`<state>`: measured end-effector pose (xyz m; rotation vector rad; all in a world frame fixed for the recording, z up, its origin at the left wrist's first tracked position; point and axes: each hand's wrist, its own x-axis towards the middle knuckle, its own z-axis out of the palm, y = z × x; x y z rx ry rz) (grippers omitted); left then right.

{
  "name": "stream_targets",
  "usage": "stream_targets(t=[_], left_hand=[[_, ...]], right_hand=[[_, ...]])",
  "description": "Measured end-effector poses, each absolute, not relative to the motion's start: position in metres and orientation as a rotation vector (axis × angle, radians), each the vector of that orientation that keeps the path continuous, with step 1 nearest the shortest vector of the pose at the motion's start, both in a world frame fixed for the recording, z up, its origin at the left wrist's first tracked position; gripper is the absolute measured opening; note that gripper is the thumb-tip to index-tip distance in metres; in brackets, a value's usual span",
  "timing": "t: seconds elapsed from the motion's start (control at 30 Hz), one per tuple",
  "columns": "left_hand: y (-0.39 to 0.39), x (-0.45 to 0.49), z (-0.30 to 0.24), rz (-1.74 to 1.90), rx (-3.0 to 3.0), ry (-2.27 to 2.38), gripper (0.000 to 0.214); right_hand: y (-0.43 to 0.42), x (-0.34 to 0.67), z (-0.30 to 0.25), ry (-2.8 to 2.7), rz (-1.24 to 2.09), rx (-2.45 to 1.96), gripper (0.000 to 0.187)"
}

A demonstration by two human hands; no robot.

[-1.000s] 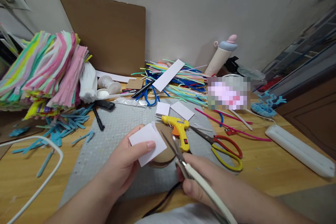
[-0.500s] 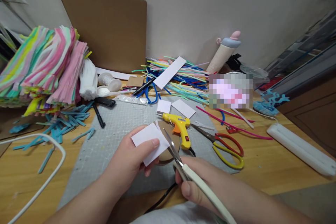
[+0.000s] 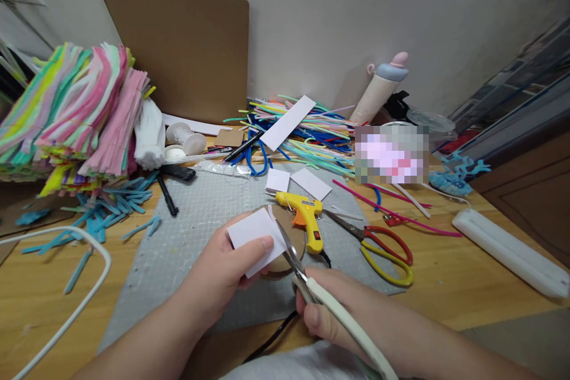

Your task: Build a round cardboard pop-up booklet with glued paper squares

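Observation:
Between thumb and fingers, my left hand (image 3: pixel 222 267) pinches a white paper card (image 3: pixel 252 236). My right hand (image 3: pixel 332 306) grips scissors (image 3: pixel 296 264) with pale handles, their blades at the card's right edge. A narrow strip curls at the card's top right corner. Beneath the card lies a round brown cardboard disc (image 3: pixel 285 258), partly covered by it. Just beyond sits a yellow glue gun (image 3: pixel 309 214), its nozzle pointing left. To its right are a second pair of scissors (image 3: pixel 378 249) with red and yellow handles. Two small white cards (image 3: pixel 312 184) lie behind the glue gun.
A grey cutting mat (image 3: pixel 178 261) covers the wooden table's middle. Bundles of pipe cleaners (image 3: pixel 75 119) stand at left, above cut blue pieces (image 3: pixel 95 219). More pipe cleaners (image 3: pixel 307 154) lie at the back. A white lamp (image 3: pixel 507 252) is at right, a white cable (image 3: pixel 104 267) at left.
The scissor blades have come closer together at the card's edge. Both hands have shifted only slightly, and the card has moved a little to the right.

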<state>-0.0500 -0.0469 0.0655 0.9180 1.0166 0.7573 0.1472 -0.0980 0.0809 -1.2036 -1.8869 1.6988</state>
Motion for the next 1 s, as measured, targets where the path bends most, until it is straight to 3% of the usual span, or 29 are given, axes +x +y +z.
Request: stream_targets(t=[0.17, 0.37, 1.0], left_hand=[[-0.049, -0.047, 0.067, 0.688, 0.852, 1.020, 0.034], [-0.045, -0.048, 0.063, 0.606, 0.771, 0.885, 0.032], [-0.046, -0.047, 0.062, 0.662, 0.901, 1.024, 0.033]], right_hand=[[-0.101, 0.147, 0.065, -1.733, 1.758, -1.153, 0.041], [-0.104, 0.145, 0.056, -1.422, 2.081, -1.186, 0.061], [-0.100, 0.144, 0.066, -1.649, 1.897, -1.272, 0.052]])
